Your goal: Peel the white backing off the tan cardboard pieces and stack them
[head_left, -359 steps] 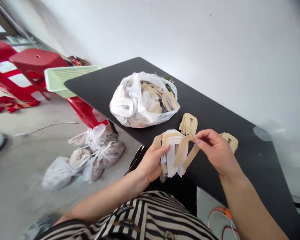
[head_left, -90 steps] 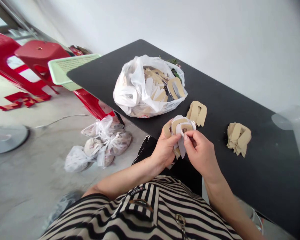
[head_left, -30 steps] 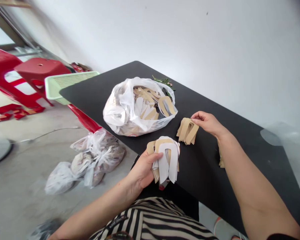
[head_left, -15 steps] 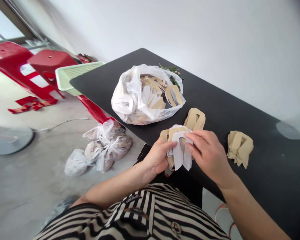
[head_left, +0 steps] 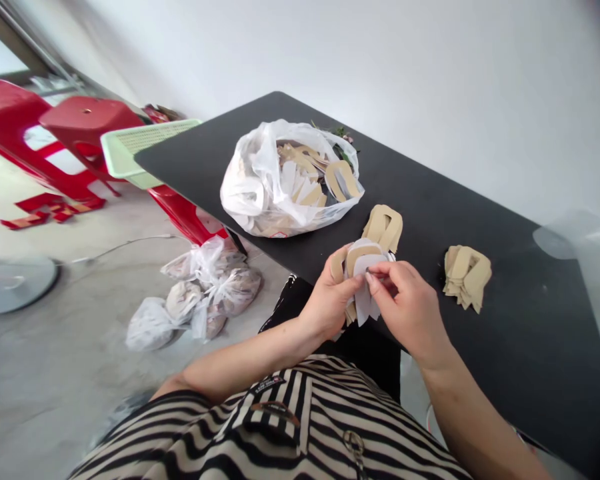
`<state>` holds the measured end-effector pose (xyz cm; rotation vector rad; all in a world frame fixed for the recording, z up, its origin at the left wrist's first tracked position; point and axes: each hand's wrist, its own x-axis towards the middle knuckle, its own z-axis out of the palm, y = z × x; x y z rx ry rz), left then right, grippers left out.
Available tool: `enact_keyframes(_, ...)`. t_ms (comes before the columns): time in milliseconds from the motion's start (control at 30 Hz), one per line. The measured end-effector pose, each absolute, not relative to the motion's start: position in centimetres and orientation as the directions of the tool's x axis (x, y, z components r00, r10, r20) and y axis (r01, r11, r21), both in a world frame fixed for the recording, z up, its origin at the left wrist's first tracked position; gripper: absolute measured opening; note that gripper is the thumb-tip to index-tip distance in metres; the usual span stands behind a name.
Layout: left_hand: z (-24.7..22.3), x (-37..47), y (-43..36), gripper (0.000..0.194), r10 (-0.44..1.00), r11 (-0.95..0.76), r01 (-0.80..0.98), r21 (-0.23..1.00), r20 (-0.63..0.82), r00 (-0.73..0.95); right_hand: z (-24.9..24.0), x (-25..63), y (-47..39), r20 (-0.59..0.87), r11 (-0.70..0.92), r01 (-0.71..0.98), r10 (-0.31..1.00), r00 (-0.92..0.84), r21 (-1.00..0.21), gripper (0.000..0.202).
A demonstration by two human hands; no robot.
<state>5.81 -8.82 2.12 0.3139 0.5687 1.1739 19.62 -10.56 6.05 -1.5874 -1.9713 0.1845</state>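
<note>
My left hand (head_left: 331, 297) is closed around a bunch of U-shaped paper pieces (head_left: 364, 251), some white and some tan, above the table's near edge. With thumb and fingertips together, my right hand (head_left: 407, 303) pinches the front white piece near its inner opening. Just beyond my hands, a stack of tan U-shaped pieces (head_left: 383, 227) lies on the table. A second tan stack (head_left: 467, 277) sits to the right of my right hand. Farther back, an open white plastic bag (head_left: 260, 193) holds many more such pieces, white and tan.
The dark table (head_left: 433, 207) runs along a white wall. A sprig with green leaves (head_left: 347, 143) lies behind the bag. At left are a pale green basket (head_left: 130, 157) and red stools (head_left: 90, 117). Tied plastic bags (head_left: 235, 293) rest on the floor beside a round base (head_left: 20, 283).
My right fingertips have moved inward and down on the front white piece, into its opening. My left hand keeps its hold. The whole view has shifted slightly.
</note>
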Motion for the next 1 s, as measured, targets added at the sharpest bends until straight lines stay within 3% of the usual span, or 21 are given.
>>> enact_keyframes(100, 2.4, 6.0, -8.9, 0.059, 0.914, 0.396, -0.796, 0.458, -0.284, 0.29, 5.6, 18.8, -10.6, 0.348, 0.239, 0.809, 0.936, -0.046, -0.537, 0.007)
enact_keyframes(300, 2.3, 6.1, -9.0, 0.05, 0.909, 0.391, -0.838, 0.381, -0.302, 0.287, 5.4, 17.9, -10.8, 0.299, 0.166, 0.806, 0.954, 0.014, -0.568, 0.015)
enact_keyframes(733, 2.3, 5.3, -9.0, 0.062, 0.922, 0.37, -0.807, 0.46, -0.291, 0.257, 5.8, 18.0, -10.6, 0.253, 0.181, 0.758, 0.967, -0.023, -0.627, 0.016)
enact_keyframes(1000, 2.0, 5.6, -8.7, 0.066, 0.934, 0.344, -0.797, 0.497, -0.267, 0.237, 5.7, 19.0, -10.3, 0.148, 0.129, 0.657, 0.989, -0.027, -0.743, 0.017)
